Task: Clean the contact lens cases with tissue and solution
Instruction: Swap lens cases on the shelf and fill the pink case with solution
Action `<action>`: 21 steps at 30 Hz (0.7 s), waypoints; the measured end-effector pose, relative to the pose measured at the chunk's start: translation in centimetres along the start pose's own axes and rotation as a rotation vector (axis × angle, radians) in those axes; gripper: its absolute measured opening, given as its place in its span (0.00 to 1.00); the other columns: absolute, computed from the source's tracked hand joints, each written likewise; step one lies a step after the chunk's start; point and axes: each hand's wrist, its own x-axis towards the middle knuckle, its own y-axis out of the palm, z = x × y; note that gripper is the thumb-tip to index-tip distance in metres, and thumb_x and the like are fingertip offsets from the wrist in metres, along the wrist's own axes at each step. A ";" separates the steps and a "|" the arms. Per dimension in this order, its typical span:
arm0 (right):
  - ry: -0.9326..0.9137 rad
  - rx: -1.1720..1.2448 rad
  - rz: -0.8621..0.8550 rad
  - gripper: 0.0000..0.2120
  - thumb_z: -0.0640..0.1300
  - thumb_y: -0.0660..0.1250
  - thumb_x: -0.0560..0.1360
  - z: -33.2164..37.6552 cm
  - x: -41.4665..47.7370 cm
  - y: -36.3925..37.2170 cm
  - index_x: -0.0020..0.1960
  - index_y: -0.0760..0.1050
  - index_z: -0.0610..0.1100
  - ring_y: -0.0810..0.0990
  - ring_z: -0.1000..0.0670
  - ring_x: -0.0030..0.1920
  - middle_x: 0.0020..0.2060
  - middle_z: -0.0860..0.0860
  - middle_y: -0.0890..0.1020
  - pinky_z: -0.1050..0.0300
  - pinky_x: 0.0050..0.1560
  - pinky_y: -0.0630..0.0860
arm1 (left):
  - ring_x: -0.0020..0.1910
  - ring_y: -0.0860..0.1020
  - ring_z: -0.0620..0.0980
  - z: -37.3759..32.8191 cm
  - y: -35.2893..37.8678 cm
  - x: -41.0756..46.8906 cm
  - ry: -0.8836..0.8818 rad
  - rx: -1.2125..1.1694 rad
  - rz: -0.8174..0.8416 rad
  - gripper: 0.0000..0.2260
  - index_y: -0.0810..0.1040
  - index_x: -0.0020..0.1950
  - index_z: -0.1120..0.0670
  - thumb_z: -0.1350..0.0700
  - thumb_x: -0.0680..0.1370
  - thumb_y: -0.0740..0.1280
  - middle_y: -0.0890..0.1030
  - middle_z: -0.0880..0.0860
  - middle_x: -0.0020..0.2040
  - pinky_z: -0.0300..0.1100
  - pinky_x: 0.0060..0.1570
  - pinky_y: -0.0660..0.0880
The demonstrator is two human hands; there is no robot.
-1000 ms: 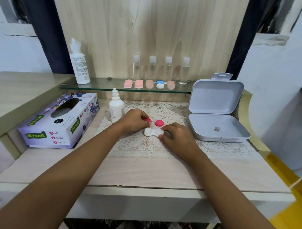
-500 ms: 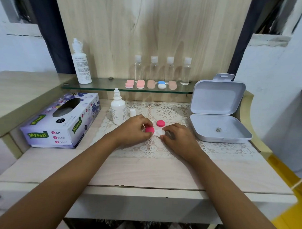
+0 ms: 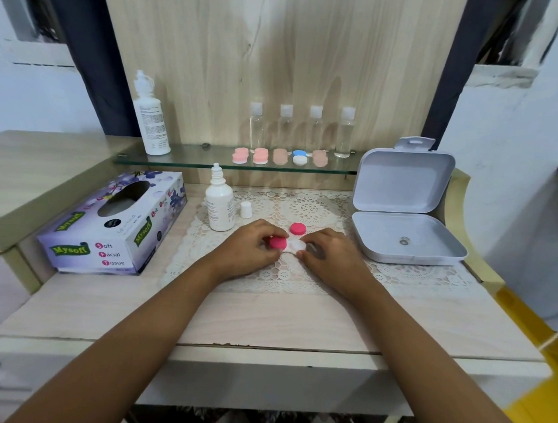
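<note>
Purple tissue box (image 3: pixel 112 224) far left on the wooden table (image 3: pixel 267 321), well apart from both hands. White solution bottle (image 3: pixel 220 206) upright on the lace mat (image 3: pixel 300 277), small white cap (image 3: pixel 246 209) standing just beside it. Left hand (image 3: pixel 248 248), fingers curled, pinches a pink cap (image 3: pixel 278 243) on the left well of the white lens case (image 3: pixel 294 246), mid-mat. Second pink cap (image 3: pixel 297 228) loose just behind the case. Right hand (image 3: pixel 329 260), fingers curled, grips the case's right end. Grey box (image 3: pixel 406 238) at right, lid up.
</note>
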 end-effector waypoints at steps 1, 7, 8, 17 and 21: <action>-0.002 0.004 -0.003 0.15 0.50 0.67 0.74 0.0 0.0 0.0 0.58 0.77 0.46 0.74 0.45 0.56 0.54 0.47 0.78 0.50 0.57 0.70 | 0.55 0.74 0.44 0.1 0.1 0.0 -0.010 -0.022 -0.006 0.15 0.77 0.60 0.52 0.56 0.74 0.70 0.75 0.50 0.55 0.31 0.55 0.68; 0.001 0.000 0.007 0.15 0.51 0.66 0.74 0.0 0.0 -0.1 0.59 0.77 0.47 0.73 0.45 0.57 0.55 0.47 0.78 0.50 0.58 0.70 | 0.54 0.74 0.45 0.0 0.4 -0.1 -0.016 -0.040 -0.099 0.12 0.77 0.58 0.53 0.55 0.75 0.69 0.78 0.50 0.54 0.37 0.55 0.70; 0.002 0.000 0.009 0.15 0.51 0.66 0.74 0.0 0.0 -0.1 0.59 0.76 0.47 0.73 0.45 0.58 0.56 0.47 0.78 0.51 0.58 0.69 | 0.54 0.75 0.44 -0.1 0.4 -0.2 -0.013 -0.053 -0.103 0.11 0.77 0.57 0.53 0.56 0.75 0.69 0.78 0.49 0.54 0.34 0.54 0.70; -0.006 -0.016 0.017 0.16 0.51 0.66 0.74 0.0 0.0 -0.1 0.59 0.76 0.46 0.73 0.45 0.58 0.56 0.47 0.78 0.53 0.58 0.69 | 0.54 0.75 0.40 0.2 0.2 -0.3 -0.049 -0.118 -0.040 0.14 0.78 0.59 0.50 0.60 0.75 0.67 0.78 0.44 0.55 0.30 0.55 0.69; -0.006 -0.017 0.014 0.15 0.51 0.66 0.74 0.0 0.0 -0.1 0.58 0.77 0.45 0.73 0.45 0.57 0.55 0.47 0.78 0.53 0.57 0.69 | 0.53 0.75 0.43 0.3 -0.2 -0.3 0.002 -0.008 -0.001 0.16 0.76 0.64 0.54 0.57 0.76 0.67 0.75 0.47 0.53 0.24 0.51 0.65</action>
